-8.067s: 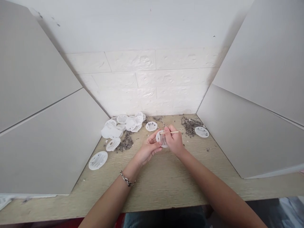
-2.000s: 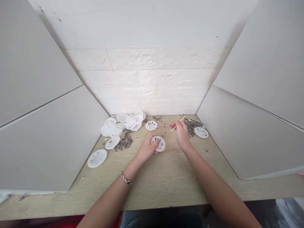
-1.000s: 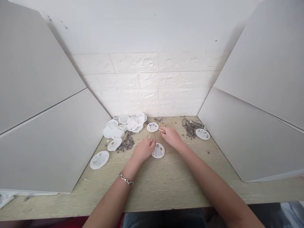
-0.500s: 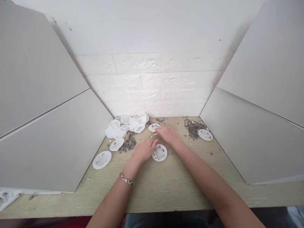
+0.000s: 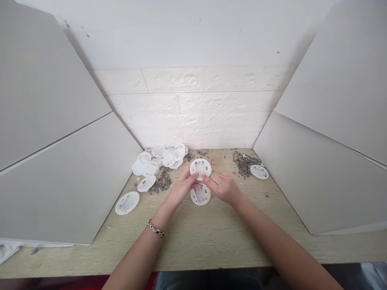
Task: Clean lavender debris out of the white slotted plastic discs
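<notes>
My left hand (image 5: 183, 187) grips a white plastic disc (image 5: 200, 168) with slots cut in it, raising it off the tabletop. My right hand (image 5: 225, 187) is beside it, its fingers reaching toward the disc's lower edge. A thin wooden stick (image 5: 208, 193) shows below those fingers and seems held in them, though it is mostly hidden. Directly below both hands, a second slotted disc (image 5: 200, 195) lies flat on the table, partly covered by the fingers. A chain bracelet (image 5: 157, 229) circles my left wrist.
A heap of similar translucent discs (image 5: 157, 162) lies at the back left, with single discs (image 5: 127, 202) (image 5: 259, 171) on either side. Dark crumbled plant litter (image 5: 243, 164) is scattered on the wood-look table (image 5: 193, 241). Grey panels flank it, backed by a white brick-pattern wall (image 5: 193, 117).
The disc that lay behind my hands is now up in my left hand. My right hand has moved back from the far side to beside it, and the lower disc stays on the table.
</notes>
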`<state>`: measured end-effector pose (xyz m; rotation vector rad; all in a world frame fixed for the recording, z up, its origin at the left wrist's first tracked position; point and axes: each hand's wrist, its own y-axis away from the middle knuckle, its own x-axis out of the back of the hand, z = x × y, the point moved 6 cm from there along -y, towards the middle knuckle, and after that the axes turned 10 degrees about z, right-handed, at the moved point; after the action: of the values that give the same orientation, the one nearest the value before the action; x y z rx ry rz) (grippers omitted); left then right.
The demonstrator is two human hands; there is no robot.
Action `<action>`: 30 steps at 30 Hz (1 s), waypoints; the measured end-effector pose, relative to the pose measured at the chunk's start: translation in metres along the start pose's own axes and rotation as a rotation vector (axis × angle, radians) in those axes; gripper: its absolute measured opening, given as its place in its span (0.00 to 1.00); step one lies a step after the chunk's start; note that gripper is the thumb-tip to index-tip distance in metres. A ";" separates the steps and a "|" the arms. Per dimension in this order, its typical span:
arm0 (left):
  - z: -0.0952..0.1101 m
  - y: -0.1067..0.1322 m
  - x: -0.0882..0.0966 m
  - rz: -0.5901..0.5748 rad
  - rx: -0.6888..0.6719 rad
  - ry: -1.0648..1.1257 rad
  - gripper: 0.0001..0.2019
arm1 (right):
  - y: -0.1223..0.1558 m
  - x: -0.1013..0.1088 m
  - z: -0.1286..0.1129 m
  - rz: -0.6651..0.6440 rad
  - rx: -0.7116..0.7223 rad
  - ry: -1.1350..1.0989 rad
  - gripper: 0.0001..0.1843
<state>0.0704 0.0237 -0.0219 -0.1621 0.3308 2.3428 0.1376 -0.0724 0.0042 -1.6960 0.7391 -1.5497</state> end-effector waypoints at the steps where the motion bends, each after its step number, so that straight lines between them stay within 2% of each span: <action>1: 0.000 0.001 -0.001 -0.004 0.004 0.018 0.27 | 0.000 0.002 -0.004 0.037 0.045 0.033 0.13; 4: 0.000 0.003 -0.001 0.021 0.035 0.062 0.30 | -0.001 0.010 -0.010 0.178 0.126 0.108 0.10; 6: 0.000 0.003 -0.001 0.033 0.049 0.084 0.32 | -0.003 0.020 -0.006 0.269 0.058 0.048 0.11; 10: -0.002 0.004 -0.005 0.019 0.051 0.076 0.32 | -0.002 0.041 0.016 0.471 -0.272 -0.127 0.21; 13: -0.005 0.006 -0.009 0.006 0.071 0.080 0.30 | 0.001 0.041 0.034 0.523 -0.586 -0.390 0.27; 16: -0.009 0.010 -0.016 -0.037 0.116 0.072 0.29 | 0.002 0.022 0.043 0.433 -0.930 -0.673 0.26; 18: -0.011 0.012 -0.020 -0.065 0.139 0.063 0.30 | 0.001 0.011 0.042 0.316 -1.038 -0.738 0.25; 22: -0.014 0.016 -0.023 -0.081 0.178 0.052 0.31 | -0.001 0.000 0.039 0.136 -1.053 -0.637 0.26; 30: -0.018 0.015 -0.024 -0.095 0.185 0.026 0.28 | -0.001 -0.004 0.036 0.008 -1.004 -0.504 0.24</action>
<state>0.0768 -0.0077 -0.0316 -0.1167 0.5384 2.2051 0.1732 -0.0642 0.0022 -2.6267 1.3483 -0.6455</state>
